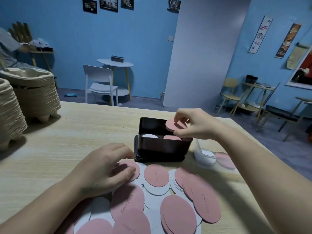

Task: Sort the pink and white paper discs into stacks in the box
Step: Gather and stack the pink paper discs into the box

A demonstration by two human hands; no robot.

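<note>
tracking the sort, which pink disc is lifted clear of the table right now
The pink disc pinched in the right hand over the black box. All other pink discs lie flat on the table or inside the box.

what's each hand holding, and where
Right hand pinches a pink disc by its edge, over the black box. Left hand grips nothing, just touches a loose disc.

Pale table with a matt, fine wood-grain surface. At centre, a dark box, smooth with a faint sheen, possibly metal or plastic. At 6 o'clock from it, pink discs and white discs of matt, flat paper card. At its 3 o'clock, a clear glossy plastic bag. At 9 o'clock, stacked trays of rough beige moulded pulp.
</note>
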